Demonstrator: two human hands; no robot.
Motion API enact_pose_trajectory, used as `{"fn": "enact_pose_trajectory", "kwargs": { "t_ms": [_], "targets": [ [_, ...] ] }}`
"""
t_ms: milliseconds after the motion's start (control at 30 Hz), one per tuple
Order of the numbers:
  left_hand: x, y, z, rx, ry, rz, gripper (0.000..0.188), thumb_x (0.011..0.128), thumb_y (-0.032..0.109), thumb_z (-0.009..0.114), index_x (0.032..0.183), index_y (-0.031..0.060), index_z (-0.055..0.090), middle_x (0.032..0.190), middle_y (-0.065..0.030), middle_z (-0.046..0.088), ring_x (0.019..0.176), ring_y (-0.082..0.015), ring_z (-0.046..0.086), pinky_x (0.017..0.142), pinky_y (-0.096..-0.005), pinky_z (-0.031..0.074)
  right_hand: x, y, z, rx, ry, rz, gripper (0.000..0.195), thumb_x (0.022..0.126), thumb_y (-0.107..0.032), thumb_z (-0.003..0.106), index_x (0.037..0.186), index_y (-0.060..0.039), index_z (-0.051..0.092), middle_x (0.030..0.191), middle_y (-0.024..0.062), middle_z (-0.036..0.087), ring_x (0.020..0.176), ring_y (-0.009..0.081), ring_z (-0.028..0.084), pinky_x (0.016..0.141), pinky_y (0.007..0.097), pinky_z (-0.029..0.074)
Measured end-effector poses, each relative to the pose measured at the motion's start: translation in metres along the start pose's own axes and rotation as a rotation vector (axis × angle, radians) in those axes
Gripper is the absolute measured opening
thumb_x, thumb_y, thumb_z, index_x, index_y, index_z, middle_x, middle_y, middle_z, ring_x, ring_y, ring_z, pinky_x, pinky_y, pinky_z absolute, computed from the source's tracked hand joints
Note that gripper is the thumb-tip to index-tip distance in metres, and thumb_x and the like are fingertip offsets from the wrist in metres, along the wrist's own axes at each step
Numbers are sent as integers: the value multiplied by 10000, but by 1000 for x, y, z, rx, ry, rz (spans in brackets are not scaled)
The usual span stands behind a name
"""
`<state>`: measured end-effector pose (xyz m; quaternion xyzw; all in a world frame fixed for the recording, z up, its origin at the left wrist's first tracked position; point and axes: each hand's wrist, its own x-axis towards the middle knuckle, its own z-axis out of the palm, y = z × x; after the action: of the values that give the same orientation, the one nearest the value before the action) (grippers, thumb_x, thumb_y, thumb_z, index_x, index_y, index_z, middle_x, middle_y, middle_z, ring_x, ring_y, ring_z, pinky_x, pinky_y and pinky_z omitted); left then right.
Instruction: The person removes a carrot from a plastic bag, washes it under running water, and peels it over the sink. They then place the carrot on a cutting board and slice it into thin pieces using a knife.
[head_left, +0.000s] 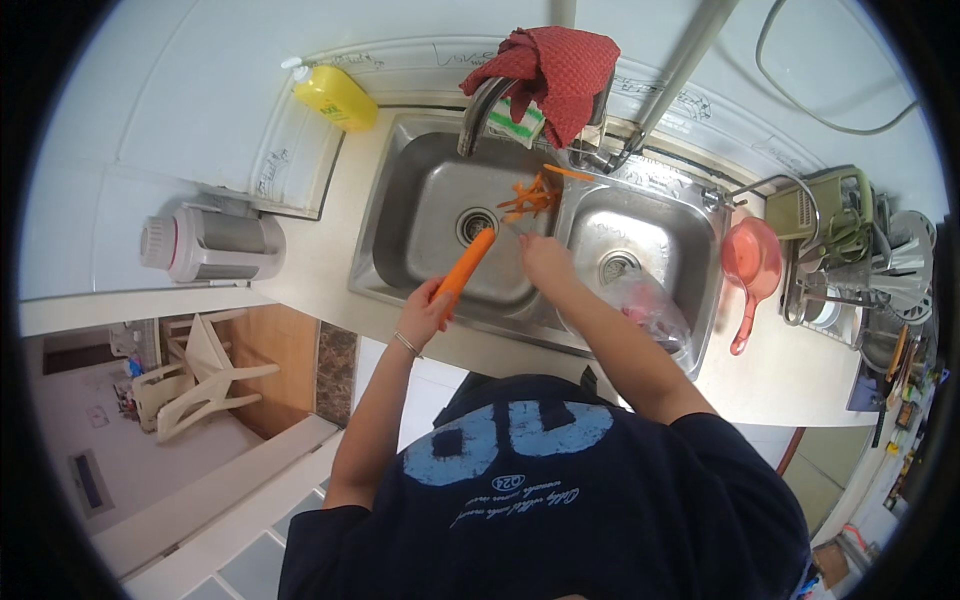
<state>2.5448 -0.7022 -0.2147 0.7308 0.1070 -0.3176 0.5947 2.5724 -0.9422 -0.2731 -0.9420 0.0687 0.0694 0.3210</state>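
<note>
My left hand (431, 306) grips the thick lower end of a carrot (466, 268), whose tip points up and away over the drain (476, 225) of the left sink basin (420, 191). Its surface looks smooth and bright orange. My right hand (545, 261) is closed around a small tool (519, 229), perhaps a peeler; only its pale end shows beyond my fingers. The tool is to the right of the carrot, apart from it. Just beyond it, orange carrot peelings (531, 196) lie heaped in the basin, and one strip (568, 173) rests by the divider.
A clear plastic bag (651, 311) sits in the right basin, under my right forearm. A red cloth (562, 75) drapes over the faucet (480, 112). Around the sink are a yellow soap bottle (337, 97), a pink dipper (750, 259), a dish rack (832, 300) and a wall-side thermos-like jug (217, 244).
</note>
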Motion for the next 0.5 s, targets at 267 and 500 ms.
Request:
{"fn": "enact_pose_trajectory", "kwargs": {
  "t_ms": [267, 500],
  "targets": [
    [-1, -9, -6, -418, -14, -168, 346, 982, 339, 430, 1059, 21, 544, 823, -93, 623, 540, -123, 532, 432, -232, 418, -58, -54, -1, 56, -317, -282, 267, 975, -307, 400, 1020, -81, 534, 789, 182, 644, 779, 399, 626, 664, 512, 493],
    [-6, -4, -11, -508, -81, -219, 371, 986, 414, 428, 1132, 81, 503, 791, -84, 597, 541, -129, 523, 459, -236, 414, -24, -29, -4, 81, -27, -60, 262, 961, -300, 429, 1003, -75, 557, 788, 181, 654, 754, 401, 628, 687, 503, 497]
  ]
}}
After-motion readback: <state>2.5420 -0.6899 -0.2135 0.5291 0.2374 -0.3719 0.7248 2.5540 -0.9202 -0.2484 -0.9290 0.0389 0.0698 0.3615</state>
